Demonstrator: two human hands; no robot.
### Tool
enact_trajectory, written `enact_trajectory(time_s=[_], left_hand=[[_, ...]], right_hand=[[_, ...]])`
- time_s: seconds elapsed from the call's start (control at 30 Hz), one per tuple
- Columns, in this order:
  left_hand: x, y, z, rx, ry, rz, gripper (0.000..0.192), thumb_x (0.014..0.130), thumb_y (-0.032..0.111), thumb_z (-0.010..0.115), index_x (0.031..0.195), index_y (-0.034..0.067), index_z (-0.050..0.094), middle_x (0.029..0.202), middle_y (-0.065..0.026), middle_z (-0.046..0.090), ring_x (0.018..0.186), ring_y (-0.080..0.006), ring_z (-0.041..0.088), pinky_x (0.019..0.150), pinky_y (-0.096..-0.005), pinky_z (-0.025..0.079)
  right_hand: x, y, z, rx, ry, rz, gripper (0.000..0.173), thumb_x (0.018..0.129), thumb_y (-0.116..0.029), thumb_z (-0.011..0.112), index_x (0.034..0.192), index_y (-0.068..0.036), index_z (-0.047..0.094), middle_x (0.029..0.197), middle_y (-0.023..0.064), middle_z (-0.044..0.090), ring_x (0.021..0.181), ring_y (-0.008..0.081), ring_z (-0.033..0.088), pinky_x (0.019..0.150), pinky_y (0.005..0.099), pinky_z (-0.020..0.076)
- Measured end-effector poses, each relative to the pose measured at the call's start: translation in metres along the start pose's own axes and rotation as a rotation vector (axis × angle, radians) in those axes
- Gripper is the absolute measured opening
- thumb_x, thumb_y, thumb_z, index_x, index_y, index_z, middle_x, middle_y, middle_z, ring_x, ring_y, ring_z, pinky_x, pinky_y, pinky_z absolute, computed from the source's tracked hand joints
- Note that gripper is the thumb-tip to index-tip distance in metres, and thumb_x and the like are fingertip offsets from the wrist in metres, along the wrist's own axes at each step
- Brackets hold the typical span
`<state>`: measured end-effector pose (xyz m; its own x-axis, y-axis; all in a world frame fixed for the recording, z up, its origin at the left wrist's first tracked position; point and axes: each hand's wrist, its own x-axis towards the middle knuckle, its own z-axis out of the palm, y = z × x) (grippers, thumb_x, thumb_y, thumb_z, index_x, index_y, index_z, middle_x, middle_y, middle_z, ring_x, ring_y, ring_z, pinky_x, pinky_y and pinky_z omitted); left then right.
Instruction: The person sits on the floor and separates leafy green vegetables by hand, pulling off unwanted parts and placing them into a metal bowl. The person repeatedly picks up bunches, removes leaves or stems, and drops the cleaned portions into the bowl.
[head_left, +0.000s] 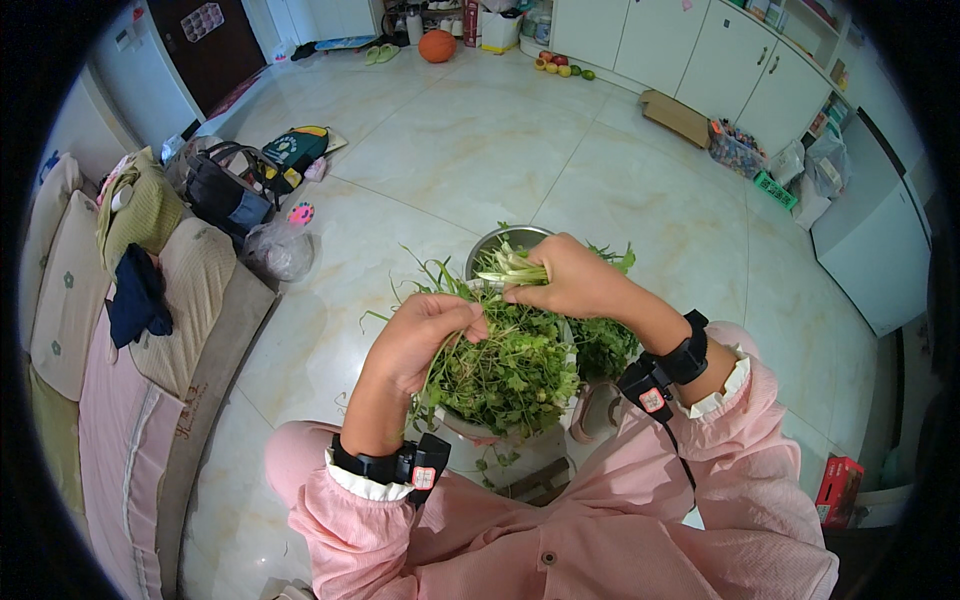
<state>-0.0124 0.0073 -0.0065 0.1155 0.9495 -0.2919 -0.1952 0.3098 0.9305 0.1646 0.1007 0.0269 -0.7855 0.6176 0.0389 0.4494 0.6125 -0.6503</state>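
Note:
My right hand (574, 277) is closed around a bundle of pale-ended green stems (517, 268), whose cut-looking ends point left. Lower and to the left, my left hand (427, 337) has thumb and fingers pinched together on thin green stems (439, 358) that trail down past the palm. Beneath both hands a heap of leafy herbs (502, 375), like coriander, fills a pale basin (469, 429). Behind it stands a stainless steel bowl (531, 234), partly hidden by my right hand and the stems. More leafy greens (606, 346) lie right of the basin.
A sofa (217, 360) with cushions runs along the left. Bags, including a dark backpack (225, 191), and a clear plastic bag (279, 251) lie beside it. Farther off are a basketball (437, 46), fruit (559, 66) and a flattened cardboard box (675, 120). A red box (838, 491) is at right.

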Motion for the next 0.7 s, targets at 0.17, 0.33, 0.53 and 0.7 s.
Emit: enact_trajectory(time_s=[0.17,0.33,0.53,0.7], left_hand=[[0.0,-0.003,0.008,-0.104,0.02,0.032,0.016,0.078,0.012,0.053,0.071,-0.001,0.059,0.068,-0.0058,0.058,0.065,-0.0105,0.051,0.059,-0.0206,0.038],[0.003,-0.004,0.013,-0.187,0.038,0.047,0.018,0.079,0.015,0.054,0.071,0.001,0.059,0.068,-0.0055,0.058,0.063,-0.0108,0.052,0.057,-0.0203,0.038],[0.004,-0.005,0.02,-0.275,0.054,0.089,0.016,0.079,0.012,0.055,0.073,-0.002,0.06,0.071,-0.0069,0.059,0.066,-0.011,0.052,0.063,-0.0215,0.041],[-0.001,-0.008,0.022,-0.256,0.012,0.056,0.016,0.08,0.016,0.056,0.076,0.001,0.06,0.072,-0.0061,0.06,0.068,-0.0107,0.053,0.066,-0.0215,0.041]], right_hand=[[0.0,-0.007,0.006,0.006,0.15,0.034,0.023,0.066,-0.016,0.063,0.061,0.004,0.053,0.054,0.0198,0.048,0.05,0.03,0.045,0.049,0.036,0.0381],[0.0,-0.012,0.014,0.042,0.28,0.063,0.019,0.065,-0.012,0.06,0.062,0.006,0.054,0.058,0.0234,0.05,0.055,0.0388,0.05,0.052,0.0386,0.0402],[0.001,-0.01,0.025,0.092,0.454,0.049,0.019,0.064,-0.012,0.059,0.062,0.006,0.054,0.055,0.0231,0.05,0.052,0.0376,0.051,0.05,0.039,0.0398],[0.005,0.005,0.015,0.151,0.474,0.173,0.025,0.066,-0.018,0.061,0.061,0.006,0.054,0.049,0.0199,0.049,0.044,0.0291,0.049,0.047,0.0369,0.0388]])
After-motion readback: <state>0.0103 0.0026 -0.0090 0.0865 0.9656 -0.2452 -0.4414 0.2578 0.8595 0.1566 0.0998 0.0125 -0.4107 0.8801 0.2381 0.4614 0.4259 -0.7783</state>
